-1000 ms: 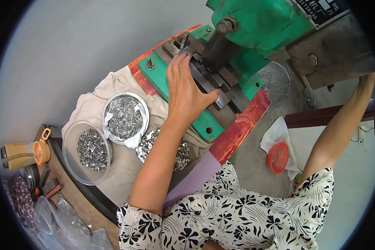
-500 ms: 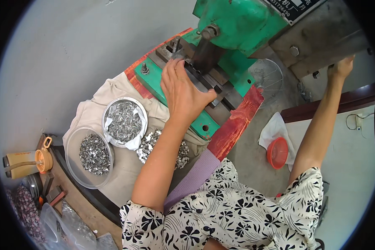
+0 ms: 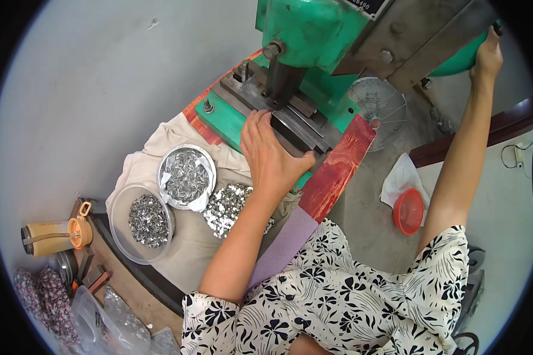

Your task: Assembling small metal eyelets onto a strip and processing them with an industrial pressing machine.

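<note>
At twelve o'clock, a green press [image 3: 311,35] tops the red-edged bench [image 3: 343,168]: left hand [image 3: 270,157] at its die [image 3: 303,130], fingers apart; right hand [image 3: 488,58] at two, fingers' hold unclear. Floor [image 3: 361,201] separates bench from red basin [image 3: 408,212] at three.

Red-stained desk [image 3: 342,165] under a green press [image 3: 311,35]
Beside the press, a rumpled beige cloth [image 3: 186,234] carries a clear plastic tub [image 3: 120,222], a metal bowl [image 3: 183,147] and a silvery heap [image 3: 227,208]; a purple strip [image 3: 285,245] lies at the desk's near end.
</note>
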`<state>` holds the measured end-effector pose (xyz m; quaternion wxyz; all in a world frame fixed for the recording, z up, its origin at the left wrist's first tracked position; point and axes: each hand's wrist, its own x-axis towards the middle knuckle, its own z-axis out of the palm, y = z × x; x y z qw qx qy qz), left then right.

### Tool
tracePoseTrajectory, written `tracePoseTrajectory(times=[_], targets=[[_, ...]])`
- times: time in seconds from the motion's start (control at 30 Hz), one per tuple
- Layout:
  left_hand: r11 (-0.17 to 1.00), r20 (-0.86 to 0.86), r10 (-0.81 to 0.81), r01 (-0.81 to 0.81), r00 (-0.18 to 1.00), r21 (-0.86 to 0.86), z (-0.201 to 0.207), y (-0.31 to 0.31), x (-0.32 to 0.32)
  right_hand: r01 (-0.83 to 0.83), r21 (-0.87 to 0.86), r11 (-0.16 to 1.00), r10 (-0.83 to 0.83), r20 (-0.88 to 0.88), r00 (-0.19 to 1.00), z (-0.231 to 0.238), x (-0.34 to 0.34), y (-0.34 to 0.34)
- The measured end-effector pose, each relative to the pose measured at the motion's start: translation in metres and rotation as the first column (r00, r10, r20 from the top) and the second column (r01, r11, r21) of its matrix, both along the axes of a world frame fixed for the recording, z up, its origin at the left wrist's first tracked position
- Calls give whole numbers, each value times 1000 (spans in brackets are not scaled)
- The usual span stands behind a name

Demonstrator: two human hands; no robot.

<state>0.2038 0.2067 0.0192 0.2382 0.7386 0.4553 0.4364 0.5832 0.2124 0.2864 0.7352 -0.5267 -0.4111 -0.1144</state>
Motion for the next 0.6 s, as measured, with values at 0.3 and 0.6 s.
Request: tracePoseTrajectory(times=[0.3, 0.6], targets=[[1000, 11, -13, 12, 1000, 24, -8, -3, -4, 211, -15, 977, -208, 130, 969, -129, -40, -12], [985, 109, -173, 172, 979, 21, -3, -6, -25, -239, -875, 421, 447, -29, 894, -228, -187, -20]])
